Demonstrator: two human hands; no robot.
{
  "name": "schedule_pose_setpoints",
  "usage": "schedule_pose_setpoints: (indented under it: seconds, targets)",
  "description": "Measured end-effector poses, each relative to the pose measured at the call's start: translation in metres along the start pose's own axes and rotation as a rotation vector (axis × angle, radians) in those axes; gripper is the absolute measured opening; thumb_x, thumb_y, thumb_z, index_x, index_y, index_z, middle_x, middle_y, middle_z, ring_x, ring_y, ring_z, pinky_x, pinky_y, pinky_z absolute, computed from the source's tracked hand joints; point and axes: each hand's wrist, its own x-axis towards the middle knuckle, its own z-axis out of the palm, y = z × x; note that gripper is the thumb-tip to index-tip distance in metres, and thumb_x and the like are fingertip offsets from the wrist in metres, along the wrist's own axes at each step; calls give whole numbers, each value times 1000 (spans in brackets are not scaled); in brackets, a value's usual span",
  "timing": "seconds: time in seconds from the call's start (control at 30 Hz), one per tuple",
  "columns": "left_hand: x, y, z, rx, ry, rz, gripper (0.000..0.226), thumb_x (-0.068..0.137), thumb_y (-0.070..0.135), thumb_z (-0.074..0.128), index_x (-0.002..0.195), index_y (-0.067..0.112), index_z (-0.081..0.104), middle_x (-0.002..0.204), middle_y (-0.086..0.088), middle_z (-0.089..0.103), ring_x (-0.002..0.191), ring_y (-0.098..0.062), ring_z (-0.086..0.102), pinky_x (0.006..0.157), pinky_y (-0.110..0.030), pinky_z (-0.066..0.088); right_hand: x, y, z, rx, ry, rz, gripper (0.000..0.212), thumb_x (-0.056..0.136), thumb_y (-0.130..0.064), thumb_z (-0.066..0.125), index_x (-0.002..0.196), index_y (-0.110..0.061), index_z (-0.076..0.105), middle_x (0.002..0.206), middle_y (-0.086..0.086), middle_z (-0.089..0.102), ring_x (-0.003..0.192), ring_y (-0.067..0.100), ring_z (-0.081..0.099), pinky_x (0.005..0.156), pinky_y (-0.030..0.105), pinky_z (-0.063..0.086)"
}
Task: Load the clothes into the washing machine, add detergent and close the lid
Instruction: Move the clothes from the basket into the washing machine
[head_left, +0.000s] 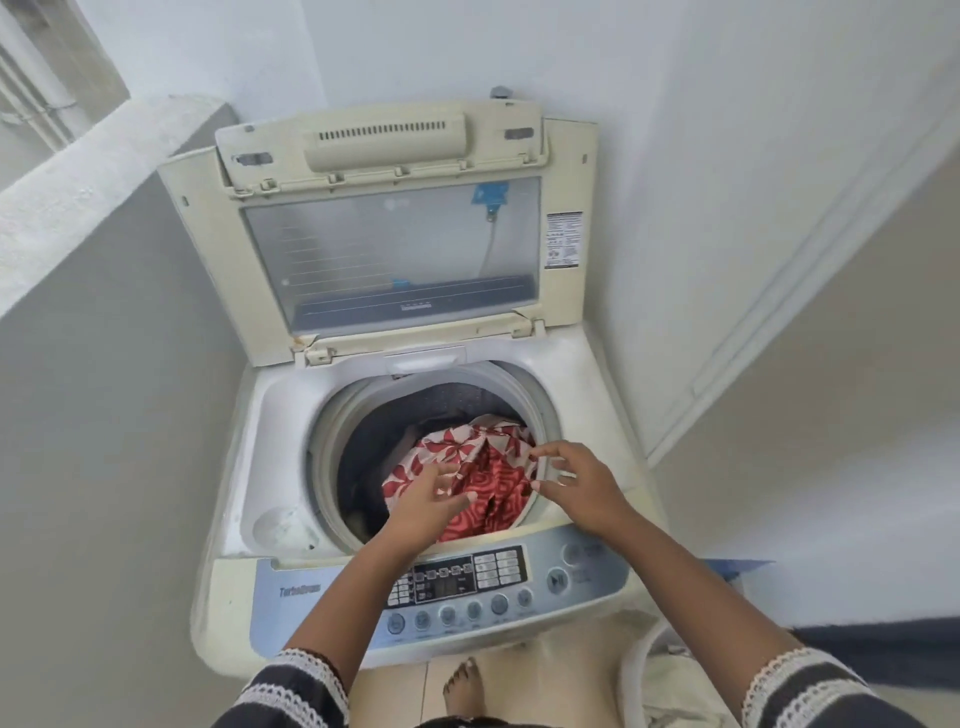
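Note:
A cream top-loading washing machine (244, 467) stands in a corner with its lid (395, 249) folded upright at the back. Red-and-white patterned clothes (483, 467) fill the right side of the drum (358, 415). My left hand (426, 499) reaches over the front rim and rests on the cloth with fingers spread. Just above the drum's right rim, my right hand (571, 488) has its fingers apart beside the cloth. Neither hand visibly grips anything. No detergent container is in view.
The control panel (467, 587) with buttons and a display runs along the machine's front edge under my forearms. White walls close in behind and on the right. A basket rim (639, 670) shows at the lower right, and a bare foot (465, 686) on the tiled floor.

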Motion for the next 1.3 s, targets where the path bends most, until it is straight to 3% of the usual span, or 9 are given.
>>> schedule_pose_setpoints:
  seconds: [0.1,0.23,0.4,0.6,0.77,0.93,1.03,1.2,1.3]
  targets:
    - [-17,19,33,-119,-16,83,37,90,29,71,124,28,57,120,5,62,107,-12,63,77,-22,51,-28,2,-19,15,70,-95,37,86,-6,71,104,-38,65,118,-13,58,113,9,58,94,18,47]
    - [-48,41,83,-321,-130,168,33,92,21,69,124,26,60,122,0,67,113,-17,65,98,-34,53,-75,20,-54,9,160,-135,31,87,-4,68,106,-28,69,115,-11,61,109,8,60,92,20,50]
    - [-86,52,148,-374,-239,186,34,94,17,66,127,23,59,128,-1,64,117,-14,63,104,-34,49,-141,54,-96,17,260,-111,30,87,-3,69,103,-28,68,112,-9,62,106,8,61,89,22,53]
    - [-132,28,230,-239,-327,116,33,94,24,68,124,31,58,129,6,59,121,-12,56,106,-35,47,-220,111,-136,83,320,21,28,87,0,68,105,-21,68,115,-1,64,104,16,62,91,29,54]
    - [-165,-3,282,-138,-373,23,33,93,30,68,124,36,57,126,6,58,115,-11,57,101,-32,49,-287,171,-158,112,345,182,28,86,3,67,102,-20,68,111,1,67,98,17,63,82,9,47]
    - [-185,-19,316,-73,-430,-41,39,93,30,67,130,29,54,129,7,55,122,-15,53,97,-27,47,-345,228,-170,163,390,327,26,86,4,67,103,-15,68,103,-6,65,87,17,61,71,11,47]
    - [-189,-23,331,-10,-458,-69,37,93,29,67,127,30,53,127,10,54,121,-14,52,91,-23,45,-365,253,-176,178,415,387,28,86,5,67,101,-17,68,100,-4,67,84,13,62,70,6,46]
    - [-177,-31,352,99,-515,-148,28,94,30,66,119,35,54,117,12,57,111,-7,55,96,-30,43,-372,290,-176,204,408,498,31,85,5,66,98,-22,67,103,1,68,89,16,63,76,13,47]
    - [-163,-42,371,171,-551,-186,33,94,29,66,125,33,53,124,8,55,113,-7,54,93,-26,42,-369,316,-169,214,368,580,28,86,-2,67,99,-27,68,106,0,68,91,12,65,73,13,46]
